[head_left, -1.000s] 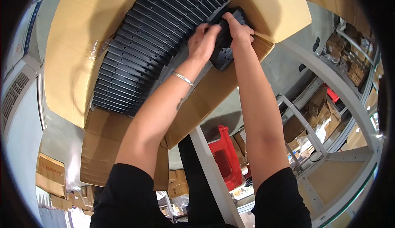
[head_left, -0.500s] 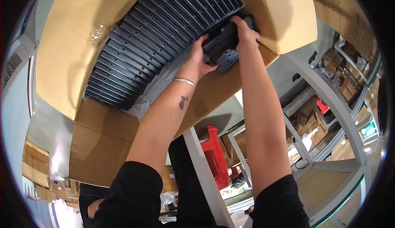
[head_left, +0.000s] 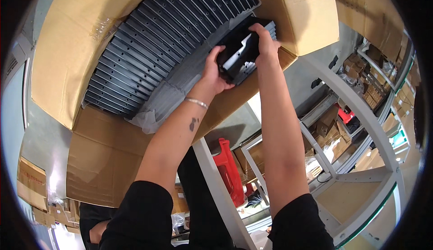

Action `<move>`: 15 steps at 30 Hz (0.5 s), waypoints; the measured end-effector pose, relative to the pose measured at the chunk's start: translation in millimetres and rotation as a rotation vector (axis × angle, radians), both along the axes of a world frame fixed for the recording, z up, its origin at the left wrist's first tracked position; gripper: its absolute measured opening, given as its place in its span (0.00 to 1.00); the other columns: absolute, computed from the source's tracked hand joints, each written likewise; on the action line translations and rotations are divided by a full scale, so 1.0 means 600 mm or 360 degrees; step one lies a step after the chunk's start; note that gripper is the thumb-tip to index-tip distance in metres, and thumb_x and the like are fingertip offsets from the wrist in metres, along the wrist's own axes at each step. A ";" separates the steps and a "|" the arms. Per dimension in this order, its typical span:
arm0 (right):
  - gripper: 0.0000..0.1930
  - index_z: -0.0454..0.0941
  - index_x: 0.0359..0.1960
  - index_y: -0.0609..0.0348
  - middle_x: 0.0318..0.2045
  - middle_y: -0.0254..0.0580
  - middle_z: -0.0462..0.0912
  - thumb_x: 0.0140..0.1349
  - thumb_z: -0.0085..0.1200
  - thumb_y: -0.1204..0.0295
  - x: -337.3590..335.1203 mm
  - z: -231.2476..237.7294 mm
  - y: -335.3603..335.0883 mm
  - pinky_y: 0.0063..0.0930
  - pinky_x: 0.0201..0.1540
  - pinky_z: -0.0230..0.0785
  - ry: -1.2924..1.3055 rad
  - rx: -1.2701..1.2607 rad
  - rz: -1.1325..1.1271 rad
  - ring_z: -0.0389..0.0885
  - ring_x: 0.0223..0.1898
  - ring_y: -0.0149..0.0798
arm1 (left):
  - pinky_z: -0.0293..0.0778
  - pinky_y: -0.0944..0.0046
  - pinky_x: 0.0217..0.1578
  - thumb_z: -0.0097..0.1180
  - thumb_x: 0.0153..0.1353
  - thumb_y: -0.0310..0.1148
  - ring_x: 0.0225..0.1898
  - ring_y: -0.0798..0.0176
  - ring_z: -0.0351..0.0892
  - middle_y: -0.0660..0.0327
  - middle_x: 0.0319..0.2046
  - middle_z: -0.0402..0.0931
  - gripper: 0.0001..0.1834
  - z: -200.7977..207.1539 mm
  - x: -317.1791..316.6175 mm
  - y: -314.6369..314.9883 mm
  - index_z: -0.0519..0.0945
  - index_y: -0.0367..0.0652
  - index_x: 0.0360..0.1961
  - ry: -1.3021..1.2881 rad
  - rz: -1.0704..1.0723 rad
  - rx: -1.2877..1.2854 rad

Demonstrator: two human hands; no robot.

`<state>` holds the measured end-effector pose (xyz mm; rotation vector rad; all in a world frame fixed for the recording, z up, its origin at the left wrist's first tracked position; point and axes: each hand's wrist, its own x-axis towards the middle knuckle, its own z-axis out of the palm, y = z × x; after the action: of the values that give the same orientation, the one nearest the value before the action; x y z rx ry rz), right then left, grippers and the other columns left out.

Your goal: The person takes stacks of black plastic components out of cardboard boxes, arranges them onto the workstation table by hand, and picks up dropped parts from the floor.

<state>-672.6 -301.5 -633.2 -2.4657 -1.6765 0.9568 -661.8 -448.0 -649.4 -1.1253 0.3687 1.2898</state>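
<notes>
Between my two hands is a small stack of glossy black perforated panels, held at the near right end of an open cardboard box (head_left: pixel 311 20). My left hand (head_left: pixel 214 73) grips the left end of these black panels (head_left: pixel 243 54), thumb and fingers on opposite edges. At their right end my right hand (head_left: pixel 267 46) is closed round them. Light glints off the upper face. Inside the box, a long row of similar black panels (head_left: pixel 155 47) stands on edge, packed tightly. A crumpled grey sheet (head_left: pixel 178 81) lies between that row and the box's near wall.
A box flap (head_left: pixel 103 155) hangs down toward me. White metal framing (head_left: pixel 361 105) rises at the right, with cartons and plastic wrap beyond. A red plastic object (head_left: pixel 229 171) is below my arms, beside a white post (head_left: pixel 214 182). More cartons (head_left: pixel 32 182) stand at far left.
The held panels have tilted, so a shiny face now shows, and they sit farther from the row. More of the grey sheet is visible. The whole view has shifted slightly.
</notes>
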 end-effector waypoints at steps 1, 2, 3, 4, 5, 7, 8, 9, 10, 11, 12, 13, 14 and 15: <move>0.40 0.60 0.51 0.69 0.41 0.48 0.72 0.33 0.64 0.67 0.022 0.001 0.015 0.34 0.44 0.69 0.0107 -0.0042 0.0023 0.75 0.37 0.43 | 0.60 0.46 0.47 0.51 0.44 0.60 0.48 0.56 0.67 0.62 0.47 0.70 0.29 0.023 0.001 0.001 0.72 0.59 0.47 0.0025 0.0019 0.0015; 0.34 0.66 0.47 0.67 0.38 0.45 0.74 0.34 0.63 0.68 0.029 0.010 0.020 0.34 0.42 0.69 0.0214 -0.0098 0.0046 0.75 0.37 0.41 | 0.63 0.51 0.46 0.51 0.45 0.60 0.46 0.57 0.69 0.62 0.46 0.71 0.31 0.035 0.006 -0.003 0.71 0.55 0.48 0.0061 0.0060 0.0100; 0.24 0.72 0.38 0.63 0.32 0.40 0.76 0.36 0.62 0.69 0.046 0.027 0.021 0.34 0.39 0.68 0.0404 -0.0194 0.0016 0.74 0.35 0.38 | 0.64 0.52 0.46 0.52 0.46 0.60 0.45 0.59 0.69 0.62 0.45 0.71 0.31 0.048 0.013 -0.005 0.71 0.53 0.48 0.0115 0.0048 0.0088; 0.22 0.72 0.37 0.62 0.31 0.39 0.76 0.38 0.61 0.67 0.023 0.075 -0.018 0.32 0.38 0.68 0.0610 -0.0380 -0.0028 0.74 0.34 0.38 | 0.65 0.54 0.45 0.52 0.46 0.59 0.45 0.60 0.70 0.62 0.45 0.71 0.32 0.059 0.016 -0.025 0.71 0.51 0.48 0.0184 0.0033 0.0025; 0.21 0.72 0.38 0.62 0.31 0.39 0.76 0.40 0.60 0.66 0.028 0.113 -0.024 0.32 0.38 0.68 0.0716 -0.0415 -0.0041 0.75 0.33 0.38 | 0.66 0.55 0.43 0.53 0.47 0.57 0.44 0.62 0.71 0.63 0.43 0.72 0.30 0.070 0.028 -0.030 0.72 0.50 0.47 0.0293 0.0030 0.0109; 0.20 0.73 0.39 0.61 0.32 0.40 0.77 0.43 0.57 0.66 0.047 0.172 -0.033 0.33 0.39 0.69 0.0908 -0.0390 -0.0036 0.76 0.34 0.39 | 0.66 0.56 0.41 0.60 0.43 0.53 0.38 0.60 0.72 0.56 0.43 0.68 0.39 0.124 0.029 -0.039 0.60 0.44 0.51 0.0637 0.0105 0.0009; 0.20 0.73 0.39 0.61 0.33 0.40 0.77 0.44 0.56 0.66 0.055 0.201 -0.042 0.34 0.40 0.70 0.1038 -0.0359 -0.0046 0.76 0.35 0.39 | 0.66 0.55 0.42 0.61 0.43 0.51 0.38 0.60 0.71 0.54 0.44 0.66 0.40 0.156 0.021 -0.050 0.57 0.43 0.51 0.0778 0.0080 -0.0004; 0.20 0.73 0.41 0.61 0.35 0.43 0.78 0.45 0.54 0.66 0.061 0.236 -0.056 0.38 0.44 0.71 0.1159 -0.0515 -0.0248 0.77 0.38 0.41 | 0.63 0.53 0.47 0.64 0.42 0.47 0.44 0.58 0.67 0.50 0.45 0.63 0.38 0.195 0.012 -0.060 0.58 0.40 0.49 0.1045 0.0016 -0.0110; 0.20 0.72 0.41 0.61 0.36 0.45 0.79 0.46 0.53 0.66 0.072 0.275 -0.066 0.40 0.47 0.70 0.1424 -0.0576 -0.0184 0.78 0.39 0.42 | 0.59 0.54 0.51 0.66 0.39 0.44 0.51 0.54 0.60 0.47 0.47 0.59 0.40 0.218 0.019 -0.072 0.58 0.38 0.48 0.1674 -0.0282 -0.0297; 0.25 0.69 0.46 0.64 0.40 0.48 0.77 0.45 0.54 0.65 0.089 0.291 -0.072 0.41 0.49 0.70 0.1887 -0.0615 -0.0184 0.77 0.41 0.45 | 0.57 0.53 0.53 0.67 0.36 0.42 0.54 0.48 0.55 0.42 0.49 0.54 0.41 0.272 0.006 -0.073 0.59 0.37 0.48 0.2320 -0.0440 -0.0408; 0.29 0.67 0.50 0.66 0.45 0.52 0.74 0.45 0.55 0.64 0.104 0.298 -0.082 0.42 0.51 0.69 0.2356 -0.0651 -0.0167 0.76 0.43 0.48 | 0.57 0.50 0.53 0.67 0.36 0.40 0.55 0.42 0.53 0.39 0.52 0.50 0.39 0.325 -0.015 -0.079 0.60 0.38 0.48 0.2806 -0.0489 -0.0493; 0.32 0.65 0.52 0.66 0.46 0.52 0.74 0.45 0.55 0.62 0.118 0.302 -0.089 0.43 0.50 0.69 0.2889 -0.0832 -0.0267 0.76 0.44 0.49 | 0.57 0.49 0.53 0.67 0.37 0.39 0.55 0.39 0.52 0.38 0.53 0.48 0.39 0.377 -0.031 -0.087 0.60 0.39 0.48 0.2997 -0.0430 -0.0486; 0.34 0.64 0.53 0.67 0.47 0.53 0.73 0.45 0.56 0.59 0.096 0.307 -0.114 0.44 0.50 0.69 0.3440 -0.1061 -0.0382 0.75 0.44 0.49 | 0.57 0.48 0.53 0.68 0.37 0.39 0.55 0.37 0.51 0.37 0.54 0.47 0.38 0.416 -0.044 -0.104 0.61 0.39 0.48 0.3205 -0.0392 -0.0519; 0.37 0.63 0.54 0.66 0.48 0.53 0.73 0.44 0.56 0.55 0.079 0.323 -0.156 0.45 0.51 0.68 0.3310 -0.0601 -0.0248 0.74 0.46 0.50 | 0.58 0.47 0.53 0.68 0.37 0.39 0.56 0.37 0.50 0.37 0.55 0.45 0.39 0.448 -0.046 -0.120 0.61 0.40 0.48 0.3341 -0.0377 -0.0594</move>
<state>-625.1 -395.0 -439.2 -0.4095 -0.4119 2.3386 -689.5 -520.2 -380.8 0.4843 2.1944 1.7487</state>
